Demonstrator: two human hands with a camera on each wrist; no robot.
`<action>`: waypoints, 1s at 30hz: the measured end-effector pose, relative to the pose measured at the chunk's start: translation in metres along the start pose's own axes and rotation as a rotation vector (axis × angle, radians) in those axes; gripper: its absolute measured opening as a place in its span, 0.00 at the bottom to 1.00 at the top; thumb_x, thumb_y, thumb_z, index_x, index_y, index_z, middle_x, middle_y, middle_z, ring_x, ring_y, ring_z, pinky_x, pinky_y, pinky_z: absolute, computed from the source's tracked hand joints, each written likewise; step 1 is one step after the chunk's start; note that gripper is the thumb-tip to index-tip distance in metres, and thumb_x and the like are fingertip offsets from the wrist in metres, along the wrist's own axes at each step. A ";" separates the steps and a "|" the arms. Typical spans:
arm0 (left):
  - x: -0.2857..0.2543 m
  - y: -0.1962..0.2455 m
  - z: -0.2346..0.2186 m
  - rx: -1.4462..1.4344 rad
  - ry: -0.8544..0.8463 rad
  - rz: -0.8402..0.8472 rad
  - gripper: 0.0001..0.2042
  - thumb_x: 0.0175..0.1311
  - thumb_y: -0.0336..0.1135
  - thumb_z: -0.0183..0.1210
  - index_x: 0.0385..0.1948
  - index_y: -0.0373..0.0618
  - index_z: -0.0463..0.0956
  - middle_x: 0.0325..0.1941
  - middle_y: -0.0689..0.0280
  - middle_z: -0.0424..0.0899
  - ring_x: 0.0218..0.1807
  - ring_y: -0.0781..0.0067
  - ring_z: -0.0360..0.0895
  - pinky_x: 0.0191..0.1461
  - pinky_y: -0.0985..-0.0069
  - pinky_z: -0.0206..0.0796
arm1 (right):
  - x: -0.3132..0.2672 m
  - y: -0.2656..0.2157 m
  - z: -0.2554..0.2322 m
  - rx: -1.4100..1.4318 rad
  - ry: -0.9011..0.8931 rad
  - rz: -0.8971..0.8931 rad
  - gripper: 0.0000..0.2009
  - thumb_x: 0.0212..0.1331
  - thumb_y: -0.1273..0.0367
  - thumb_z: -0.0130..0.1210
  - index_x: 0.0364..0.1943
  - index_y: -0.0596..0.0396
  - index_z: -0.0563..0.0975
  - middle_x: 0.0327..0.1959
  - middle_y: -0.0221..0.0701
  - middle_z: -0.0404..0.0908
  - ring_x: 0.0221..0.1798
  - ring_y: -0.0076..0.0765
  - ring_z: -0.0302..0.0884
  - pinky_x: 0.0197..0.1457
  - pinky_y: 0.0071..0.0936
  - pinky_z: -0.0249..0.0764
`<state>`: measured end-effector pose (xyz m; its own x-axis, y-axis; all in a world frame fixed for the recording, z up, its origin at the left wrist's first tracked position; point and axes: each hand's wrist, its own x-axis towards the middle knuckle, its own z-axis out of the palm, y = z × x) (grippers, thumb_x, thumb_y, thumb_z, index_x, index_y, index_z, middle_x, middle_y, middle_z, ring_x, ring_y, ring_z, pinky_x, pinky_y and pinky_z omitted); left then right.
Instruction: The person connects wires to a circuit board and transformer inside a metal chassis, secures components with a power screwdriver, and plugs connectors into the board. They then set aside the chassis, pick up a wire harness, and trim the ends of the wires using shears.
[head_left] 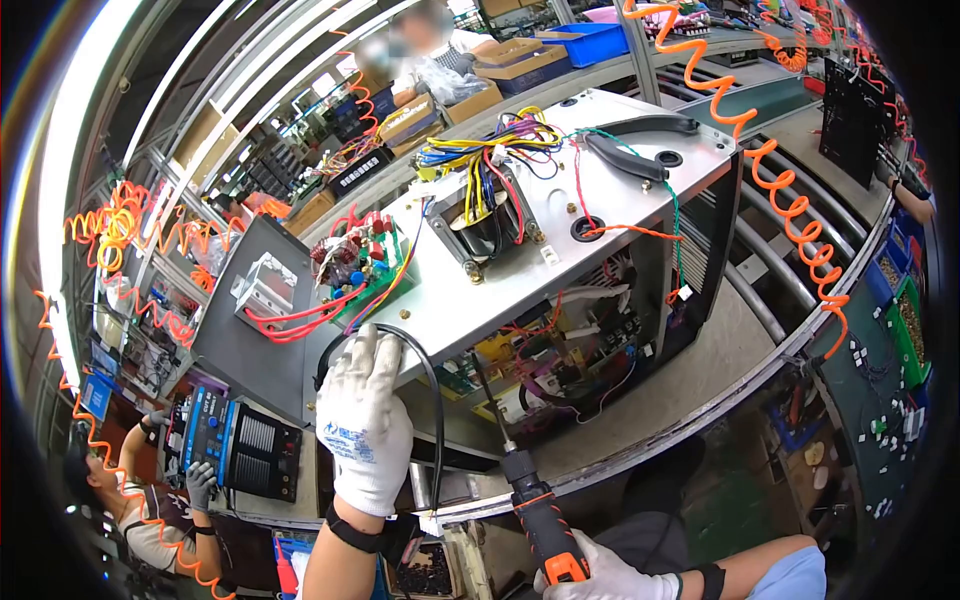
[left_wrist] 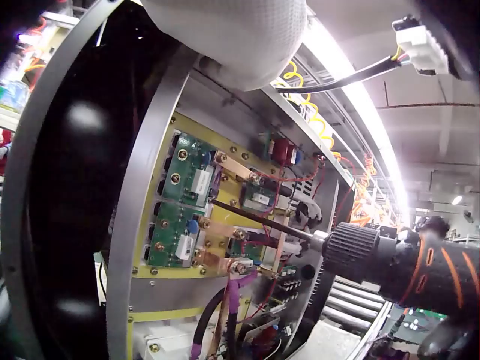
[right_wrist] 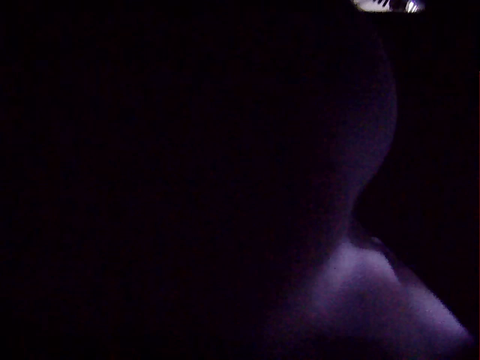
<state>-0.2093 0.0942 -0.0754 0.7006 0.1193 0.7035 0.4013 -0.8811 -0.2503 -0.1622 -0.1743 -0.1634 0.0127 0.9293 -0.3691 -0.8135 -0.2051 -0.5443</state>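
Observation:
My gloved left hand [head_left: 367, 425] rests, fingers fairly straight, on the near edge of the metal chassis [head_left: 440, 300], beside a black cable [head_left: 437, 420]. In the left wrist view the glove [left_wrist: 232, 37] covers the top. My right hand [head_left: 610, 572] grips the black and orange power screwdriver [head_left: 545, 520]. Its long bit reaches into the chassis's open side; in the left wrist view the screwdriver [left_wrist: 360, 251] points its bit at the green circuit boards [left_wrist: 184, 172]. A transformer [head_left: 485, 225] with bundled wires stands on top. The right wrist view is nearly black.
A circuit board with red wires [head_left: 365, 260] lies left of the transformer. Orange coiled hoses [head_left: 790, 200] hang at the right over rollers [head_left: 760, 260]. Bins of small parts [head_left: 908, 320] stand far right. Another person [head_left: 150, 500] handles a blue-fronted unit [head_left: 205, 430] at lower left.

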 end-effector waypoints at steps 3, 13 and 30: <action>0.000 0.000 0.000 -0.011 0.005 -0.001 0.27 0.42 0.14 0.47 0.48 0.41 0.78 0.52 0.50 0.79 0.54 0.50 0.77 0.59 0.61 0.66 | 0.002 0.000 0.000 0.015 -0.012 0.004 0.30 0.51 0.72 0.62 0.57 0.51 0.59 0.32 0.31 0.74 0.26 0.28 0.77 0.28 0.27 0.78; 0.001 0.003 0.000 -0.007 0.011 -0.010 0.27 0.41 0.13 0.47 0.48 0.41 0.79 0.53 0.48 0.79 0.53 0.49 0.77 0.58 0.62 0.67 | 0.003 -0.002 0.000 0.001 0.035 0.036 0.24 0.57 0.73 0.58 0.56 0.52 0.60 0.24 0.32 0.72 0.21 0.29 0.75 0.23 0.28 0.75; -0.003 -0.002 0.003 0.028 0.010 0.018 0.28 0.40 0.15 0.51 0.50 0.44 0.77 0.54 0.52 0.79 0.54 0.52 0.77 0.61 0.60 0.65 | 0.000 -0.003 0.002 -0.044 0.014 0.007 0.27 0.55 0.71 0.60 0.57 0.51 0.59 0.29 0.30 0.72 0.24 0.27 0.75 0.26 0.27 0.77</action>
<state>-0.2103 0.0967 -0.0789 0.7019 0.0984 0.7055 0.4051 -0.8698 -0.2818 -0.1610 -0.1736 -0.1604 0.0153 0.9235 -0.3832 -0.7869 -0.2253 -0.5745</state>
